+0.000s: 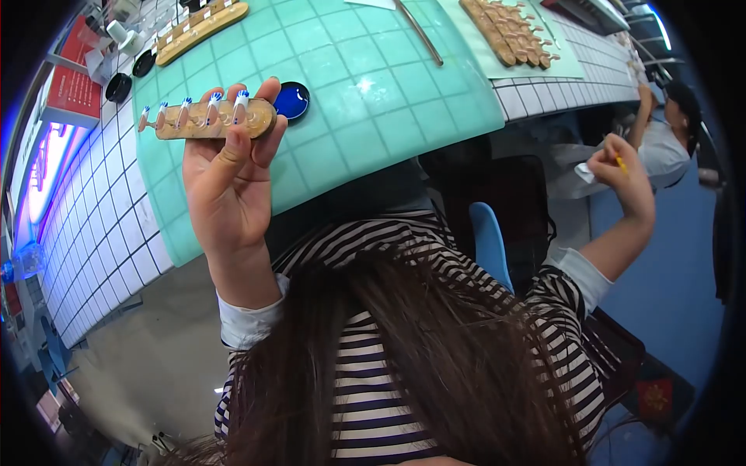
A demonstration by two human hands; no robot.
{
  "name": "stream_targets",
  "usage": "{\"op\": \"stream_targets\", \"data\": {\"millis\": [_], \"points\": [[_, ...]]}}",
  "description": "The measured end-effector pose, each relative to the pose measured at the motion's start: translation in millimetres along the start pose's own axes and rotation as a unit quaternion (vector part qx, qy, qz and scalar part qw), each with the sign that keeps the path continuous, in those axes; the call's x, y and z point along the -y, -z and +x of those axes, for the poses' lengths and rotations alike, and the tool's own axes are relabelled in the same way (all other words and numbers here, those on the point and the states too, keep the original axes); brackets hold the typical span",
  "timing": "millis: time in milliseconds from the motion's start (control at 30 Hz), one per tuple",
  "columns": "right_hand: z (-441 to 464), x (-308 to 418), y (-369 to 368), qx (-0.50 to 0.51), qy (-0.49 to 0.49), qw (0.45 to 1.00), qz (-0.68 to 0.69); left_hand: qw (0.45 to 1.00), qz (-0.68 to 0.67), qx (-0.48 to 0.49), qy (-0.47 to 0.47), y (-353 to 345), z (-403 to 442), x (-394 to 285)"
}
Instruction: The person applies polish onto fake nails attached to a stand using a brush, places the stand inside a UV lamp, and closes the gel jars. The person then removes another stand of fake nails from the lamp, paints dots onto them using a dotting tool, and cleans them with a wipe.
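Observation:
My left hand (227, 190) grips a rounded wooden nail display stand (177, 130) between thumb and fingers, raised over the green mat. Several clear nail tips (213, 110) stand in a row on it, with blue and white painted at their ends. Just beyond those fingers, a round pot of blue gel (292, 101) lies uncovered on the mat. Out to the right, away from the table, my right hand (625, 175) is closed around a thin yellow stick (622, 164), perhaps a brush handle. A small white piece (584, 172), like tissue, also shows in its fingers.
The green mat (350, 140) covers part of a white tiled table (93, 217). Wooden stands with nail tips (509, 31) lie at the back right, and another wooden stand (203, 31) at the back left near black jars (118, 88). A metal rod (420, 33) lies behind. Another person (668, 140) sits at right.

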State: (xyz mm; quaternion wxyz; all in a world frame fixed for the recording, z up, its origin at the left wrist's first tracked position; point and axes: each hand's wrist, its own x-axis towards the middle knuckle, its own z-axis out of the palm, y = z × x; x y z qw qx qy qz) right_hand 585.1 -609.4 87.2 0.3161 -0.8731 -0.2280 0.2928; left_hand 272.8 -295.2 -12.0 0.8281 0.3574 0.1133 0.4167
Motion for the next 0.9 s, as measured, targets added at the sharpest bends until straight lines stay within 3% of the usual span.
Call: {"op": "stream_targets", "data": {"millis": [133,267,300,333,367,400,433,467,533,633,667,700,733,767,800,867,900], "points": [[58.2,-83.2,-20.0,-0.024,-0.104,0.992,0.071,0.999,-0.034,0.003,0.012,-1.8,-1.1,-1.4],[152.0,-219.2,-80.1,-0.162,-0.152,0.948,0.227,0.998,-0.066,0.018,0.014,1.4,0.0,-1.1],[185.1,-282.5,-89.6,-0.126,-0.06,0.977,0.163,0.997,-0.073,0.025,0.014,1.9,-0.4,-0.6],[188.9,-287.8,-100.9,-0.088,0.032,0.991,0.097,0.997,-0.072,0.023,0.017,2.1,-1.0,-0.6],[189.3,-292.3,-102.5,-0.086,0.03,0.991,0.096,0.996,-0.076,0.03,0.018,1.9,-1.1,-1.2],[191.8,-295.5,-104.0,-0.076,0.109,0.964,-0.23,0.996,-0.079,0.038,0.018,2.2,-0.7,-1.7],[188.7,-284.0,-106.0,-0.058,0.179,0.827,-0.53,0.996,-0.078,0.035,0.016,3.1,-0.3,-1.3],[187.1,-280.8,-105.4,-0.056,0.182,0.827,-0.53,0.996,-0.078,0.047,0.013,4.1,0.0,-0.4],[186.1,-280.2,-102.6,-0.127,0.324,0.748,-0.565,0.995,-0.078,0.054,0.009,4.4,0.3,-0.4],[204.0,-288.1,-72.3,-0.138,0.269,0.708,-0.638,0.998,-0.053,0.035,0.013,0.1,-0.5,-1.6],[226.4,-319.6,-52.8,-0.235,0.218,0.839,-0.44,0.999,-0.033,0.038,0.009,-0.7,0.5,-1.6],[242.1,-347.2,-40.4,-0.317,0.152,0.912,-0.212,0.999,-0.014,0.042,0.006,-1.2,1.2,-1.4],[228.4,-319.2,-33.0,-0.321,0.04,0.941,-0.103,0.999,-0.015,0.043,0.007,-1.0,1.4,-1.4],[212.8,-281.2,-25.5,-0.318,-0.073,0.945,0.01,0.999,-0.012,0.05,0.005,-0.5,1.5,-1.5],[207.3,-262.5,-26.4,-0.319,-0.073,0.945,0.009,0.998,-0.009,0.058,0.003,-0.2,1.5,-1.5],[200.6,-245.1,-27.7,-0.281,-0.115,0.924,0.231,0.998,-0.005,0.062,0.0,0.0,1.6,-1.3],[195.5,-247.3,-28.5,-0.282,-0.117,0.924,0.231,0.998,0.001,0.066,-0.001,0.2,0.4,-1.2]]}}
